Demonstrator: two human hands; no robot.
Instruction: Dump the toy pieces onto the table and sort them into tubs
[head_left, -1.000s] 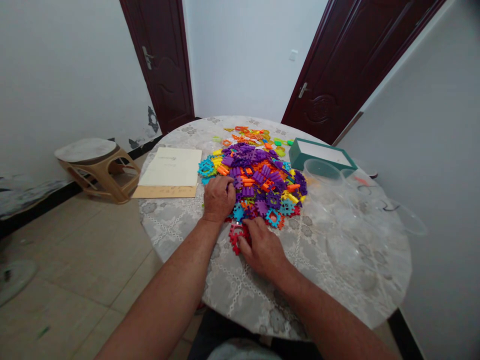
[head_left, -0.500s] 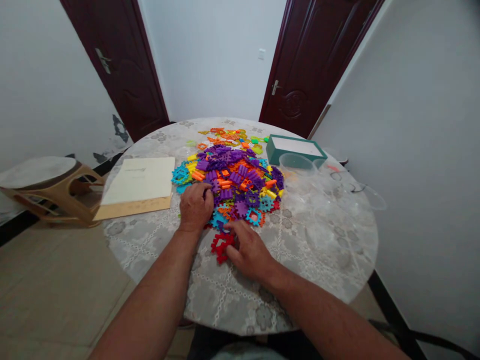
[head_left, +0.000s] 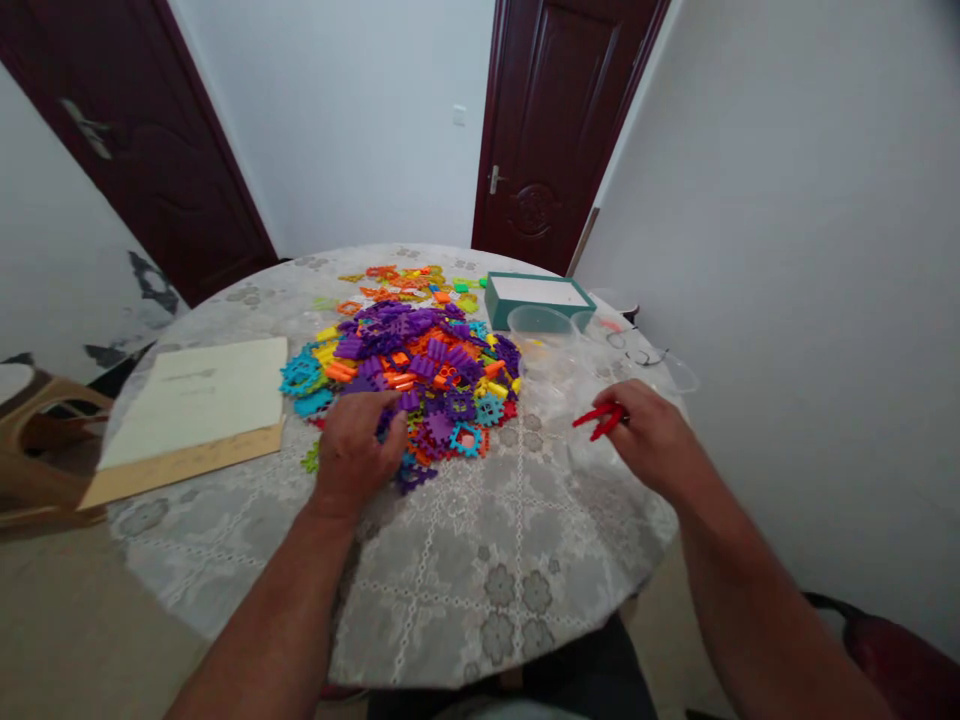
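The near tablecloth (head_left: 465, 550) offers passage; piled plastic pieces (head_left: 439, 365) block beyond.

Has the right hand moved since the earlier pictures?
Yes, to the right: against the green box, the right hand went from its left to its right in view.

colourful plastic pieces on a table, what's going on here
A person's right hand holds at least one red plastic piece, away from the multicoloured heap of plastic pieces, near clear plastic containers. The left hand is at the heap's near side. On the round cloth-covered table, a green rectangular box sits behind the containers.
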